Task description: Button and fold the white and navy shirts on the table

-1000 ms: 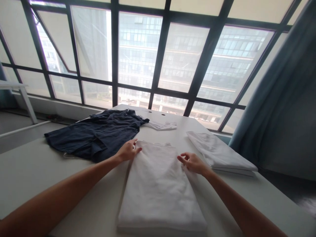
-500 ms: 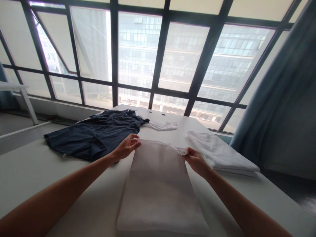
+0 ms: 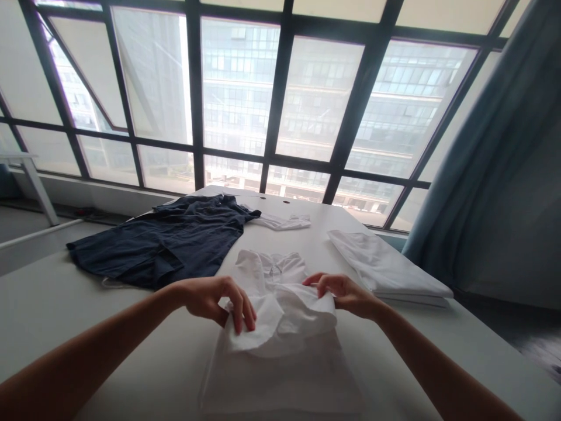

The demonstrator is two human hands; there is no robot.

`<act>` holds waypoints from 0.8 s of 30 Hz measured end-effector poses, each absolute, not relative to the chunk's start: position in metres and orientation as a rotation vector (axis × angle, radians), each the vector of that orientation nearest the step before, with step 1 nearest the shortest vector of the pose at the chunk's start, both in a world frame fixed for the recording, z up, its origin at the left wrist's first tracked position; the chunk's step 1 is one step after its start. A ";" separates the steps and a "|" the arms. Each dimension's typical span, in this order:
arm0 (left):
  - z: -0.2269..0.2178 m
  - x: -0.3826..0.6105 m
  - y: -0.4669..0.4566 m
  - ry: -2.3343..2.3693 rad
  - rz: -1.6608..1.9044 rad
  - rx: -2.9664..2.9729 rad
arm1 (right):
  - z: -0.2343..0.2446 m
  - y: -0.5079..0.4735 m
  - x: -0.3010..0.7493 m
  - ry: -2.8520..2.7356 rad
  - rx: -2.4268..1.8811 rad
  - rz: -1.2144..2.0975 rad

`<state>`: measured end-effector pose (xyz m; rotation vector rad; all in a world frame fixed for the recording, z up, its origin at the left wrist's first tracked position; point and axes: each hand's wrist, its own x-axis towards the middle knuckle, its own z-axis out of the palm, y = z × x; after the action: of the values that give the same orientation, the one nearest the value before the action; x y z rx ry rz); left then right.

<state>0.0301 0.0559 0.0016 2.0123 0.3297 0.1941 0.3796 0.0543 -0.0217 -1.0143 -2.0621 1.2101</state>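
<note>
A long white folded garment, seemingly a shirt (image 3: 280, 380), lies in front of me with a collar-like part at its far end. Its upper layer is bent back toward me in a loose, crumpled flap. At the flap's left corner my left hand (image 3: 230, 304) has its fingers curled over the cloth, with the thumb beneath. My right hand (image 3: 339, 292) pinches the right side of the same flap between thumb and fingers. Cloth partly hides both thumbs.
A dark navy garment (image 3: 175, 240) lies spread on the white table (image 3: 144, 333) to the left. Folded white clothes (image 3: 390, 266) are stacked at the right. Another white piece of cloth (image 3: 284, 221) lies farther back. Windows and a blue curtain (image 3: 464, 175) border the table.
Both hands have come down toward me, bringing the shirt's far edge with them. The cloth, flat and stretched before, is now folded over, and the collar-like part shows behind it.
</note>
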 end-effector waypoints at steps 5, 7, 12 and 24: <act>0.001 0.024 0.061 0.365 0.224 1.901 | -0.020 0.055 0.386 -2.069 -0.901 1.362; -0.006 0.023 0.070 0.460 0.406 1.808 | -0.027 0.061 0.386 -1.968 -0.920 1.347; -0.039 0.032 0.106 0.962 1.081 1.433 | -0.058 0.088 0.379 -1.534 -1.272 0.969; -0.074 0.033 0.138 1.274 1.191 1.675 | -0.097 0.121 0.379 -1.588 -1.363 0.495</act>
<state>0.0332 0.1379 -0.0736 1.6747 1.2745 1.1909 0.3786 0.1209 -0.0968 -1.3629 -1.5883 0.4955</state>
